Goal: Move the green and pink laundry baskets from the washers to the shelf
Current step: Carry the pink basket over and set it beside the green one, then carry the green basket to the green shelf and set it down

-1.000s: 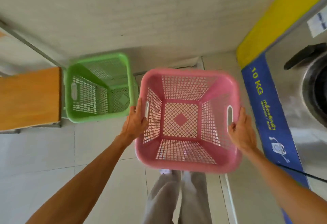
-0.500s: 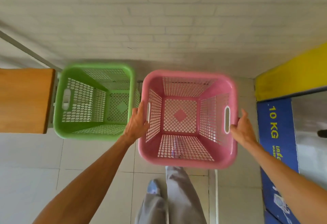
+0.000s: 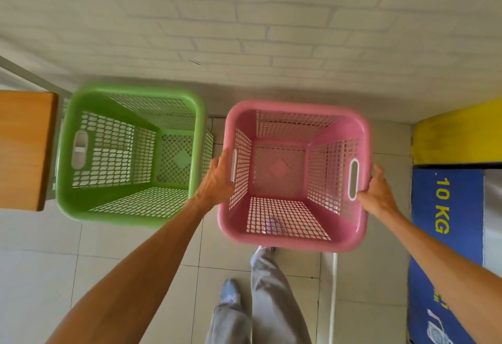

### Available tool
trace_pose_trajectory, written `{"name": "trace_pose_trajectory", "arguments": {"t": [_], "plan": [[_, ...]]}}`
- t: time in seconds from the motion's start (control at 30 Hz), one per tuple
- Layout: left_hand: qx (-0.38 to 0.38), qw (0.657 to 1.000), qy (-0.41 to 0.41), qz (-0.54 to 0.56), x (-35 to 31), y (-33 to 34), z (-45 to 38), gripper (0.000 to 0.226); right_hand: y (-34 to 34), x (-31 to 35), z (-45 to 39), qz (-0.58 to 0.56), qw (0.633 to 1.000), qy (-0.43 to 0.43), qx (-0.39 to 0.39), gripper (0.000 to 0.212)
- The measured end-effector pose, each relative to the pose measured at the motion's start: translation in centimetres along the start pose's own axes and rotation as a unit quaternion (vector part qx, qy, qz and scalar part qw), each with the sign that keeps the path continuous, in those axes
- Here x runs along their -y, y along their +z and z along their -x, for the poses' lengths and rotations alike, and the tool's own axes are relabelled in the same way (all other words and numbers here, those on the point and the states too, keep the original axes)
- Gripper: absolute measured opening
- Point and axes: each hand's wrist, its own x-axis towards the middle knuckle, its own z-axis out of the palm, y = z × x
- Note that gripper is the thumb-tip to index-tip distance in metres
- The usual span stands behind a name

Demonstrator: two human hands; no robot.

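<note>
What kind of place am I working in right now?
Most likely a self-service laundry: a blue "10 KG" washer panel at the right, and two mesh laundry baskets, the green basket set down and the pink basket held over a tiled floor.

Pink basket (image 3: 294, 224) carried forward by left hand (image 3: 216, 180) and right hand (image 3: 377, 193), brought nearer the brick wall (image 3: 244, 23), washer panel (image 3: 445, 235) shifted out to the right, green basket (image 3: 130, 153) now drawn level alongside at left.

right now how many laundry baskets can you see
2. The green basket sits at left beside the wooden surface. The pink basket is right of it, held by the left hand and right hand. Others may lie outside the view.
</note>
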Motion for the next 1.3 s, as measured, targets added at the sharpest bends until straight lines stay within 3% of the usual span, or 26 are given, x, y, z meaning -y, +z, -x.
{"name": "trace_pose_trajectory", "arguments": {"t": [0.23, 0.33, 0.53, 0.77, 0.97, 1.07, 1.2, 1.3], "plan": [[0.027, 0.999, -0.013, 0.039, -0.7, -0.8, -1.1, 0.101, -0.2, 1.0, -1.4, 0.035, 0.999, 0.006, -0.001, 0.075], [0.02, 1.0, -0.011, 0.017, -1.0, -1.6, -0.4, 0.1, 0.2, 3.2, -0.2, 0.085, 0.995, -0.015, -0.056, 0.07], [-0.03, 0.999, -0.003, -0.037, 0.5, -6.9, 2.2, 0.095, 3.2, 10.3, 3.3, 0.229, 0.965, -0.112, -0.068, 0.088], [-0.091, 0.994, -0.029, -0.058, 8.8, -17.0, 6.1, 0.089, 10.3, 21.1, 9.0, 0.202, 0.966, -0.164, 0.011, 0.085], [-0.102, 0.989, -0.093, -0.059, 19.1, -23.7, 8.4, 0.086, 19.2, 28.1, 12.5, 0.197, 0.96, -0.197, 0.027, 0.074], [-0.108, 0.989, -0.085, -0.054, 23.9, -26.4, 8.2, 0.087, 23.8, 30.4, 12.5, 0.165, 0.971, -0.168, 0.037, 0.077], [-0.096, 0.987, -0.099, -0.085, 29.4, -29.2, 6.4, 0.089, 29.3, 32.4, 11.3, 0.075, 0.995, -0.063, 0.007, 0.082], [-0.084, 0.986, -0.111, -0.087, 31.9, -29.7, 4.4, 0.089, 32.5, 32.8, 11.1, 0.081, 0.997, -0.008, -0.019, 0.078]]}}
